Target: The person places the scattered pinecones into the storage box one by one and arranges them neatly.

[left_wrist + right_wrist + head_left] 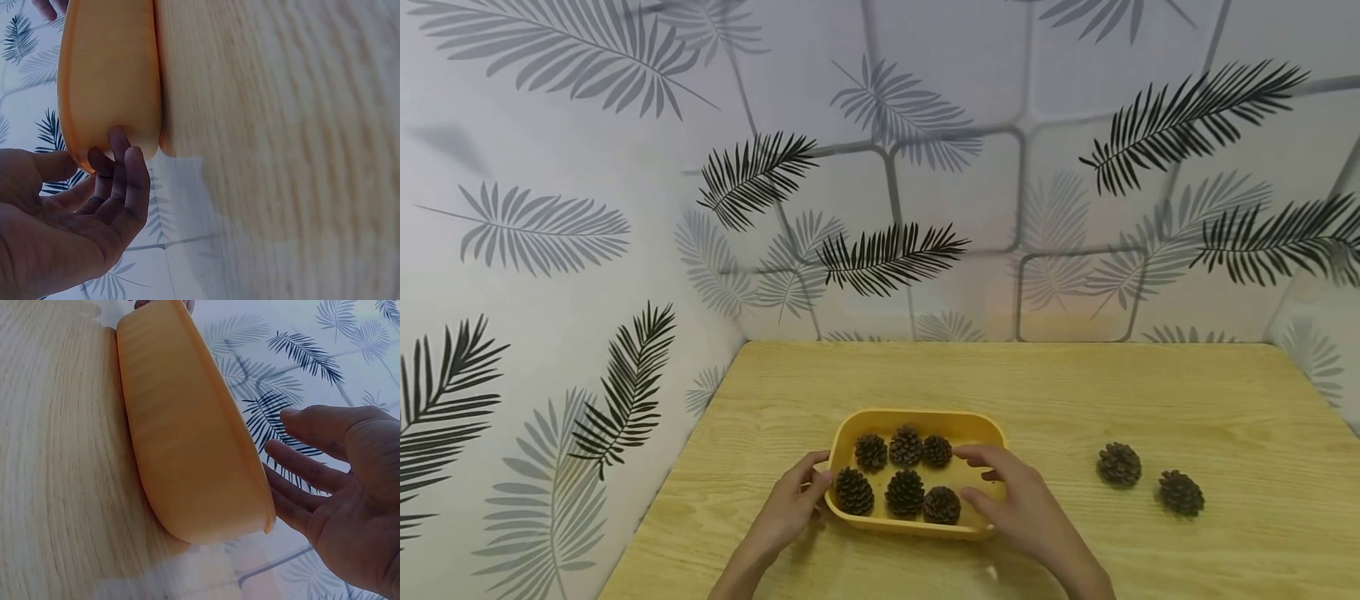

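A yellow tray [917,415] sits on the wooden table [1075,392] near its front edge, with several pine cones [905,492] inside. My left hand [816,472] is at the tray's left end, and in the left wrist view its nearly straight fingertips [119,147] touch the tray's wall [109,69]. My right hand [981,477] hovers at the tray's right end. In the right wrist view, that hand [294,456] is spread with straight fingers, just clear of the tray [181,437]. Neither hand holds anything.
Two loose pine cones [1119,463] [1181,492] lie on the table to the right of the tray. Leaf-patterned walls [587,250] close the table in at the back and on the left.
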`<action>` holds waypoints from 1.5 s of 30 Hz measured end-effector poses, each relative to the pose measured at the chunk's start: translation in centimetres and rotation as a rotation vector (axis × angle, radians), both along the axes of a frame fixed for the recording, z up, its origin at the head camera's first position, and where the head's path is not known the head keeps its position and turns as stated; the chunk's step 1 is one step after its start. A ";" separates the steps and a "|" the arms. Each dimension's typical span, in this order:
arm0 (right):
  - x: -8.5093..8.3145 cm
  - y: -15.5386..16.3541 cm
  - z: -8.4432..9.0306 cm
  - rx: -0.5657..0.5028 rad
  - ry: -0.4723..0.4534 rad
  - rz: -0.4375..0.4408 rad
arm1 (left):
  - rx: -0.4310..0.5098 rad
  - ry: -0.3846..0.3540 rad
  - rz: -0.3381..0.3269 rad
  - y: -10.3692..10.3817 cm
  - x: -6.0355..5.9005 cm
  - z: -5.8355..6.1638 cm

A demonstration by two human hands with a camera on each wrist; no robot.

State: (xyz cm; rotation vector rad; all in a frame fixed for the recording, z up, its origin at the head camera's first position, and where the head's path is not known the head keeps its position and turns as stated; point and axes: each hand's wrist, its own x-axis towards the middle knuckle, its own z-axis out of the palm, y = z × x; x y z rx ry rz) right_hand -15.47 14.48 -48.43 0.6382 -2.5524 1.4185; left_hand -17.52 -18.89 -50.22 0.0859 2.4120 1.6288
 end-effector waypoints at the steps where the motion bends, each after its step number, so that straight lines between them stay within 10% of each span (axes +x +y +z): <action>1: 0.0 0.1 0.1 0.000 0.006 -0.005 | 0.001 0.000 0.000 0.0 0.0 0.0; 45: 0.5 5.1 -0.3 0.025 0.111 -0.181 | 0.012 0.009 -0.005 -0.1 -0.1 -0.3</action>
